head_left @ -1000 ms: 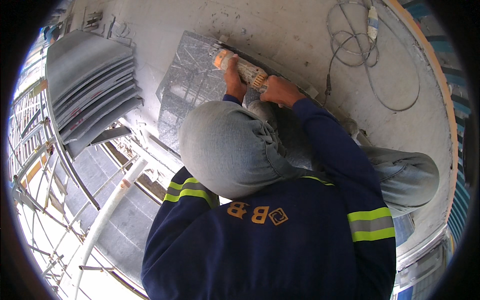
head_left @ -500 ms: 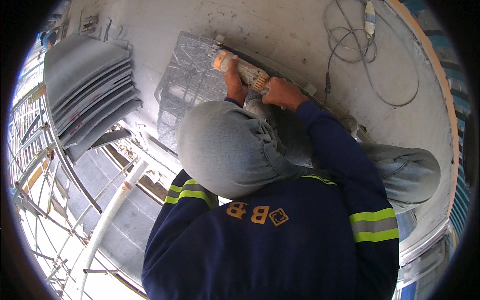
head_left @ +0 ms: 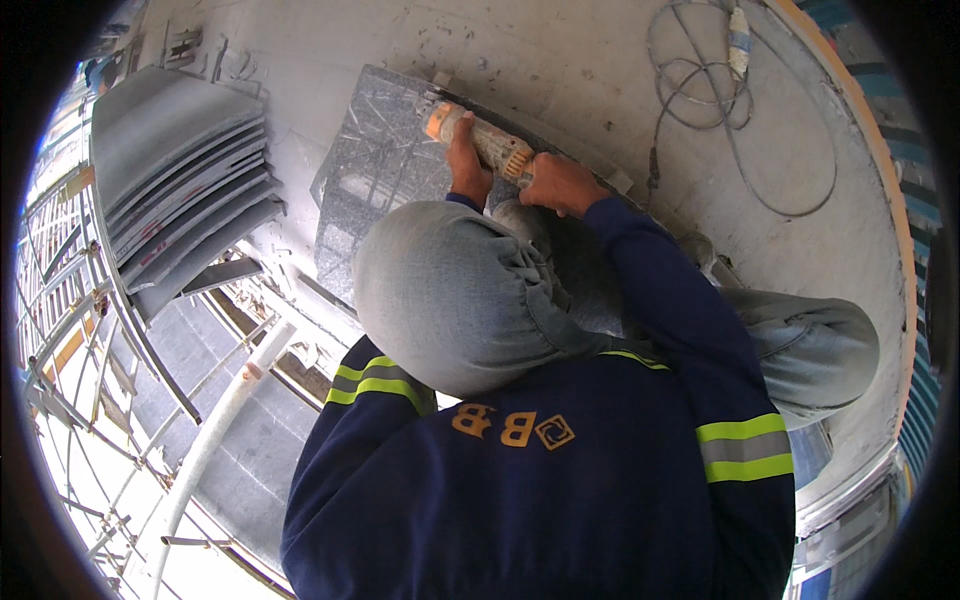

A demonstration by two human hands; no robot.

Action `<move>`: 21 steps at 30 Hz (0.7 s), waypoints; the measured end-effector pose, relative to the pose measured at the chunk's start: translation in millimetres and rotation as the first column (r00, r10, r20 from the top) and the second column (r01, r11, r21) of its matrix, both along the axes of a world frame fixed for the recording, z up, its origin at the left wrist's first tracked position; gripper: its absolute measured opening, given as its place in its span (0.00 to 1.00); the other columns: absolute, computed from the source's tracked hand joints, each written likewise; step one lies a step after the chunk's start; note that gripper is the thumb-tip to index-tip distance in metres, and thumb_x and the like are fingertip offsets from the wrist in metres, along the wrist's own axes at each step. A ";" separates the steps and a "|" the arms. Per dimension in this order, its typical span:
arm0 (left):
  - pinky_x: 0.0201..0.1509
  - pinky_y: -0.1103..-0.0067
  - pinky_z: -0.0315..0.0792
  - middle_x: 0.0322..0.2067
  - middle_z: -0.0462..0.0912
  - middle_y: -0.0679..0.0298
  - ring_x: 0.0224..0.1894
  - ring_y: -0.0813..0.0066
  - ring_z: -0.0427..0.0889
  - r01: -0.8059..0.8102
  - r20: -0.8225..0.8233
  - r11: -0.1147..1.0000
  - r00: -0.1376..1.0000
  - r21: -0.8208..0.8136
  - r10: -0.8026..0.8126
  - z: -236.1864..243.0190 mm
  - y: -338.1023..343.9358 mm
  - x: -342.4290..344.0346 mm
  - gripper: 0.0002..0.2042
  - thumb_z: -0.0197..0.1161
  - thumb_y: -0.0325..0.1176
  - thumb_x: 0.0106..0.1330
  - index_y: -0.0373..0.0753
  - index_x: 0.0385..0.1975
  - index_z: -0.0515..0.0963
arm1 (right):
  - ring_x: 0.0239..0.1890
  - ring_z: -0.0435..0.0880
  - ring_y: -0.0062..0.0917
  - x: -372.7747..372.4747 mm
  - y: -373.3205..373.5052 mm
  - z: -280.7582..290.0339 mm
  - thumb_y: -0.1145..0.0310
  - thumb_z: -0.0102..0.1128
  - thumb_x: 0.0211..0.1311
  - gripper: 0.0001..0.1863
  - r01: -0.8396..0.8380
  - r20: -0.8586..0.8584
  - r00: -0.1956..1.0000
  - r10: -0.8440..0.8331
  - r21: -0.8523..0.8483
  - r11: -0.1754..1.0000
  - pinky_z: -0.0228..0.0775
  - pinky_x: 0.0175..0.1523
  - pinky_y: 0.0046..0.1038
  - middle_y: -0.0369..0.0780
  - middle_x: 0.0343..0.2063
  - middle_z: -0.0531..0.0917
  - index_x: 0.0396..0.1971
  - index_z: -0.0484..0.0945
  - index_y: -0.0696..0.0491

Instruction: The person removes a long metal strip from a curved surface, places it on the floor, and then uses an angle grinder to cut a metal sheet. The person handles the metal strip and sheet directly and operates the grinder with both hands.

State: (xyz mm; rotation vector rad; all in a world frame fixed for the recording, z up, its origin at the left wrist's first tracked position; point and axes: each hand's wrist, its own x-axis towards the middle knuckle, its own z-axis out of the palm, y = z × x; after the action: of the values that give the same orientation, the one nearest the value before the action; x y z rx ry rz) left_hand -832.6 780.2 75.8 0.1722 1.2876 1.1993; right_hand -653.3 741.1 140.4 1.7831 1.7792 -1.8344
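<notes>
An orange and dust-covered angle grinder (head_left: 500, 145) lies along the far right edge of a dark, speckled stone slab (head_left: 385, 145). My left hand (head_left: 467, 165) grips the grinder's body just behind its orange head, thumb over the top. Wrapped around its rear end is my right hand (head_left: 562, 185). The grinder's head rests at or just over the slab's edge; its disc is too small and dusty to make out. Pale scratches and white dust mark the slab. My bent knee (head_left: 440, 290) in grey trousers hides the slab's near part.
On the left a stack of grey slabs (head_left: 175, 120) stands beside scaffold tubes (head_left: 85, 320) and a thick pale pole (head_left: 215, 430). A looped cable (head_left: 700, 90) with a pale connector (head_left: 739, 45) lies on the dusty floor (head_left: 560, 40) at the far right.
My right hand has shifted slightly at the grinder's rear end. Grinder, left hand and slab stay almost in place.
</notes>
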 end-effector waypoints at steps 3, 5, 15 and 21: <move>0.49 0.61 0.78 0.40 0.78 0.59 0.42 0.60 0.82 -0.012 0.014 1.000 1.000 -0.028 0.012 4.5 -1.4 2.2 0.22 0.68 0.41 0.65 0.37 0.53 0.71 | 0.24 0.88 0.36 1.8 -1.1 -0.7 0.59 0.67 0.46 0.25 -0.020 0.018 1.000 0.020 0.001 1.000 0.79 0.34 0.35 0.51 0.26 0.87 0.38 0.81 0.65; 0.49 0.62 0.78 0.40 0.78 0.59 0.42 0.60 0.82 -0.017 0.005 0.999 1.000 -0.037 0.017 7.9 -2.9 6.7 0.21 0.68 0.40 0.65 0.37 0.53 0.72 | 0.24 0.88 0.37 5.0 -2.2 0.5 0.59 0.67 0.46 0.25 -0.006 0.027 1.000 0.007 -0.023 1.000 0.79 0.34 0.35 0.51 0.27 0.87 0.38 0.81 0.65; 0.45 0.62 0.79 0.36 0.80 0.60 0.38 0.62 0.84 -0.006 0.048 1.000 0.999 -0.021 0.007 -3.3 -3.1 -0.2 0.19 0.69 0.44 0.63 0.39 0.47 0.74 | 0.33 0.90 0.39 -2.5 -9.8 -26.3 0.54 0.70 0.44 0.28 -0.014 0.084 0.996 -0.001 0.178 0.984 0.81 0.45 0.38 0.50 0.27 0.88 0.39 0.83 0.63; 0.40 0.64 0.80 0.34 0.81 0.61 0.35 0.64 0.84 -0.029 0.004 0.998 1.000 -0.049 0.030 -4.1 3.1 -3.6 0.18 0.69 0.41 0.63 0.39 0.47 0.75 | 0.25 0.88 0.36 -4.8 4.6 -4.6 0.55 0.69 0.45 0.29 0.007 0.017 1.000 -0.007 -0.049 0.999 0.80 0.37 0.37 0.49 0.29 0.87 0.41 0.81 0.65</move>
State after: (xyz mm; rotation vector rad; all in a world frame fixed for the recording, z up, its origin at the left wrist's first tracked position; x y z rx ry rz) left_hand -836.3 783.3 71.7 0.1150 1.3181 1.1913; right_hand -658.1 745.7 135.8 1.7845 1.7083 -1.8429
